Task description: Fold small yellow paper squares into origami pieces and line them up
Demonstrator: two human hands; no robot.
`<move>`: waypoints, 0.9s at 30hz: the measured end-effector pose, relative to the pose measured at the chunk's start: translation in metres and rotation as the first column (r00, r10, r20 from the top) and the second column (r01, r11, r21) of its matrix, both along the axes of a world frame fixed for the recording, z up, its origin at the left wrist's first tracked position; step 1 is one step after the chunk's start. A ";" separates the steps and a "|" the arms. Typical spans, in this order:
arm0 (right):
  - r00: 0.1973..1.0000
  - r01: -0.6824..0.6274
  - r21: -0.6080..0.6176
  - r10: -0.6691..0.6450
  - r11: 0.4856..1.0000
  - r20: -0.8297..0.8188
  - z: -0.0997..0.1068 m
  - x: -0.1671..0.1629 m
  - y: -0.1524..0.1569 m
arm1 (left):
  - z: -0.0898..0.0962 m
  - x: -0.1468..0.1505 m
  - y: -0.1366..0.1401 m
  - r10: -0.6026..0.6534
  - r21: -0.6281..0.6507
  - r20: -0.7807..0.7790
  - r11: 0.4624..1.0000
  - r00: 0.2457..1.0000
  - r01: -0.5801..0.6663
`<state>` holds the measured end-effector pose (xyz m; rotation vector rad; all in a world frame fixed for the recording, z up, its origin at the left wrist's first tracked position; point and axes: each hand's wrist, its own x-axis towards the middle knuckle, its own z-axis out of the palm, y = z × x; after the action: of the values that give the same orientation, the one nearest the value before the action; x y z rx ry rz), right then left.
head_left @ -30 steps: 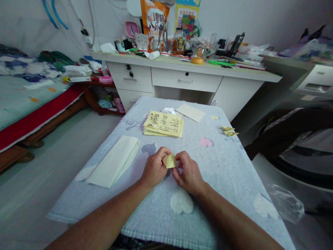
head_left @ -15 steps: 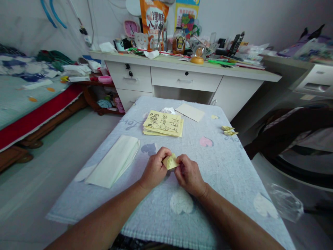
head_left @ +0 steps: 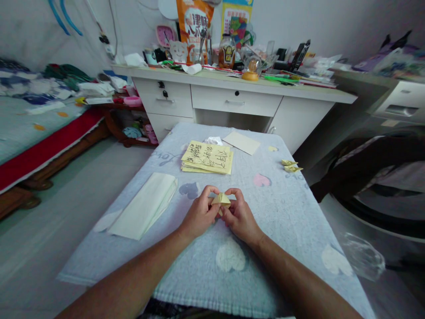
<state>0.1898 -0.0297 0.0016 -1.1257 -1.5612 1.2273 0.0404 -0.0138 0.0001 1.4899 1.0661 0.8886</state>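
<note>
A small folded piece of yellow paper (head_left: 222, 199) is held between both hands above the middle of the cloth-covered table (head_left: 279, 248). My left hand (head_left: 202, 212) grips its left side, thumb in front and index finger curled over the back. On the other side my right hand (head_left: 241, 216) pinches it the same way, thumbs close together below. Beyond the hands lies a stack of yellow paper (head_left: 207, 157) with handwriting on top. Two small folded yellow paper pieces (head_left: 291, 166) sit at the table's right edge.
A folded pale sheet (head_left: 146, 206) lies at left on the table. Toward the back are a blank card (head_left: 241, 142) and a crumpled white tissue (head_left: 214, 141). A cluttered white desk (head_left: 237, 97) stands behind, a bed (head_left: 49, 119) at left, a washing machine (head_left: 398, 106) at right.
The folded paper has been turned so its peak points up. My right hand's index finger has come up over its back, and both hands have drawn closer together.
</note>
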 end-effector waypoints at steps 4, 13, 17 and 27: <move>0.998 0.009 -0.069 -0.013 0.998 -0.058 -0.004 0.000 0.002 | 0.003 0.000 0.000 0.002 0.024 0.022 1.000 1.000 -0.002; 0.992 -0.083 -0.011 0.081 0.996 -0.098 0.001 0.000 -0.001 | 0.005 0.000 -0.001 0.034 0.013 0.061 0.999 0.998 -0.035; 0.983 -0.097 -0.023 0.092 0.995 -0.159 0.000 0.001 -0.001 | 0.004 -0.001 -0.001 0.038 0.017 0.082 0.999 0.996 -0.040; 0.987 -0.071 -0.030 0.066 0.997 -0.144 0.003 0.008 -0.001 | 0.011 -0.008 -0.001 -0.017 0.107 0.110 0.994 0.994 0.005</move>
<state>0.1983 -0.0303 0.0043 -0.9904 -1.4854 1.3554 0.0323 -0.0144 0.0110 1.5141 0.9411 1.0224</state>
